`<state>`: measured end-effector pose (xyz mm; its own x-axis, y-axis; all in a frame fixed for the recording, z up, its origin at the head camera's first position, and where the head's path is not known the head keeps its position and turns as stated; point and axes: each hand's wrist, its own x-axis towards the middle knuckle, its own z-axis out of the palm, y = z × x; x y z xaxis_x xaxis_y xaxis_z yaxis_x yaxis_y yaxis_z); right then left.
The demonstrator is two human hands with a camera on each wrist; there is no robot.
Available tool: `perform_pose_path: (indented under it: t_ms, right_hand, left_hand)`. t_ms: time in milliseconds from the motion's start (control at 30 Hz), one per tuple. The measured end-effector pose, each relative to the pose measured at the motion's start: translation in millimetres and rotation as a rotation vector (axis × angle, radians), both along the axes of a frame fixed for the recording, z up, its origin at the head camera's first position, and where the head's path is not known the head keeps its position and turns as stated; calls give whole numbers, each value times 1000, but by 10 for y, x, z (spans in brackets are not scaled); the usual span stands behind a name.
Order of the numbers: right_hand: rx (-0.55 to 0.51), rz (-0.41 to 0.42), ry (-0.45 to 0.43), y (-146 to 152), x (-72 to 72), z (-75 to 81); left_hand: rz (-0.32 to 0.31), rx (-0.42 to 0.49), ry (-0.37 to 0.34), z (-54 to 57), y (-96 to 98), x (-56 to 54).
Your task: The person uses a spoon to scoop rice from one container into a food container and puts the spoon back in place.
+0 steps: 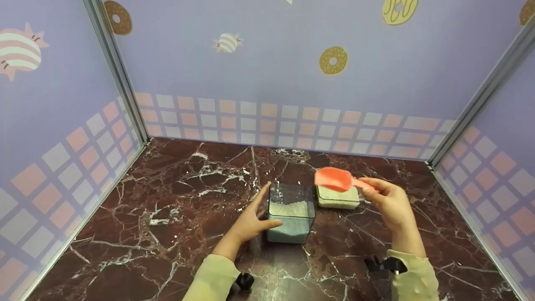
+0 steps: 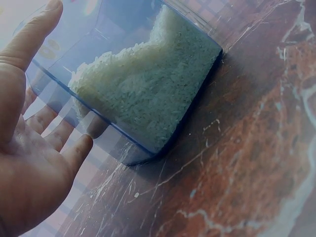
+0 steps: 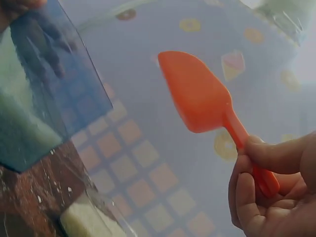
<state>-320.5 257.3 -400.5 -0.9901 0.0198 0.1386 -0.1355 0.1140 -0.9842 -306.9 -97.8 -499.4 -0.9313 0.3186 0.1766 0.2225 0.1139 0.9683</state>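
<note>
A clear, bluish square container [image 1: 291, 228], partly filled with white rice [image 2: 143, 84], stands upright on the table. My left hand [image 1: 249, 221] rests against its left side with fingers and thumb spread and fairly straight, the thumb at the front. My right hand [image 1: 393, 205] grips the handle of an orange scoop [image 1: 333, 179], thumb on top and fingers curled beneath. The scoop is in the air, right of the tall container and above a low clear box [image 1: 337, 203] of pale grains. The right wrist view shows the scoop's [image 3: 197, 94] bowl; its contents cannot be made out.
The table [image 1: 125, 234] has a dark red marble pattern, with white specks, perhaps grains, scattered on it. Purple patterned panels [image 1: 267, 71] stand at the back and both sides, joined by metal corner posts [image 1: 121, 75]. Black wrist mounts [image 1: 244, 281] sit on both sleeves.
</note>
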Motion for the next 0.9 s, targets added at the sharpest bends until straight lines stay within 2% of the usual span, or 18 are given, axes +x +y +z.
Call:
perform_pose_path:
  t_ms: [200,367,467,567,767,900]
  right_hand:
    - [295,49,45,-293,133,121]
    - [552,82,170,-573,206,147]
    - [661,93,255,-751,235,162]
    - [739,111,296,-909,253,171]
    - [896,187,259,-1139,266,174]
    - [935,217,223,-1240,245,153]
  left_hand:
    - [-2,11,14,-15,7,-3]
    - [-11,15,13,-18,8,0]
    - [-11,21,11,-9,9,-1]
    - [-8,23,14,3,9,-1]
    - [-10,11,21,14,4,4]
    - [-13,10,22,22,3,4]
